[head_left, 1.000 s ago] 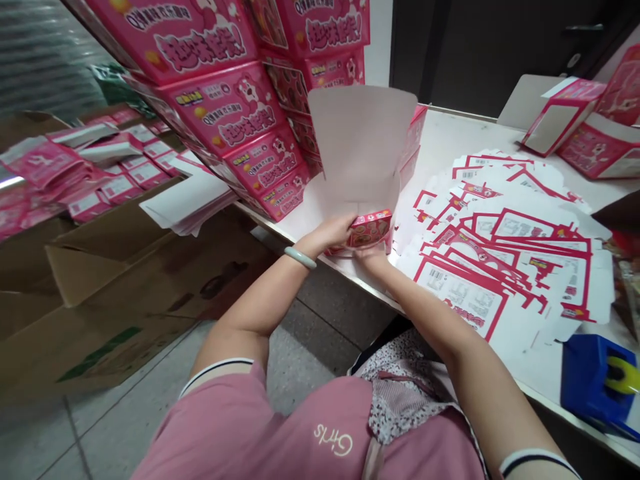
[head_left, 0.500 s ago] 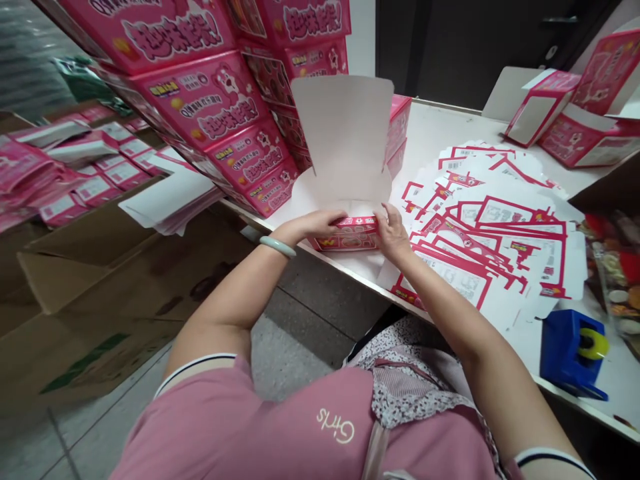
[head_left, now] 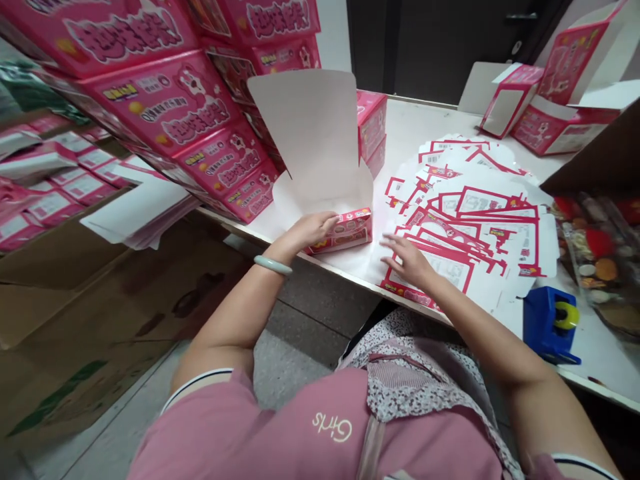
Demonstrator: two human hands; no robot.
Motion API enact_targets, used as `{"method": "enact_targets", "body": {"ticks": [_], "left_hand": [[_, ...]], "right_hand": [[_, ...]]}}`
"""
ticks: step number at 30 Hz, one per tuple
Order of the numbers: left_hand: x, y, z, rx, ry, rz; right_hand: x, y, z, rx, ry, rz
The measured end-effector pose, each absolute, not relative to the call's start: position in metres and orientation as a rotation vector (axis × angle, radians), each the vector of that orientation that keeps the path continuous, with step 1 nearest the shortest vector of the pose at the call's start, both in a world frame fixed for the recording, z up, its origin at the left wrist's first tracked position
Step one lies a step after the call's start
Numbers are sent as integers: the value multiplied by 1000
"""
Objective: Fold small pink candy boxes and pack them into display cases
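A pink printed box [head_left: 353, 233] stands at the table's front edge, its tall white lid flap [head_left: 313, 127] raised at the back. My left hand [head_left: 313, 230] rests on the box's left front, fingers together over its top front edge; a jade-coloured bangle [head_left: 273, 265] is on that wrist. To the right of the box, my right hand [head_left: 407, 259] is apart from it, fingers spread and holding nothing, above the near left side of a pile of flat printed box blanks [head_left: 450, 230].
Stacked pink boxes [head_left: 165, 107] rise at the left. White sheets [head_left: 143, 207] jut over a cardboard carton [head_left: 120, 287]. At the right are a blue tape dispenser [head_left: 543, 323] and a clear bag of small items [head_left: 600, 253]. Part-folded boxes [head_left: 545, 127] stand at the back right.
My right hand has let go of the box's right front and moved right and toward me, fingers spreading. My left hand remains on the box. The camera view has shifted to the right.
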State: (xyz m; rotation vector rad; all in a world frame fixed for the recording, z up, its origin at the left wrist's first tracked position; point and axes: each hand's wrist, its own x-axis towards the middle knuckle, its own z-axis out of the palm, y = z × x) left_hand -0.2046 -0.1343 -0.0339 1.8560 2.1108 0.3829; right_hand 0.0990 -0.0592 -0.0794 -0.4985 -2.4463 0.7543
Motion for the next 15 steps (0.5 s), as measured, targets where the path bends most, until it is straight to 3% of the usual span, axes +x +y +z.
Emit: {"method": "enact_targets", "body": {"ticks": [4,7,12,15], "left_hand": [[-210,-124,-32,1815,2156,418],[-210,-120,-26,1817,2203,454],[-155,-119,-25,2028,2324,824],[-83,-111,-48,2264,1972,698]], "right_hand": [[168,-99,-98,-414,-2496,997],[211,-113,-107,-612,-2377,1038],[269,-107,-121,-1150,-2121,764],[281,-102,-128,-1417,-2145,498]]}}
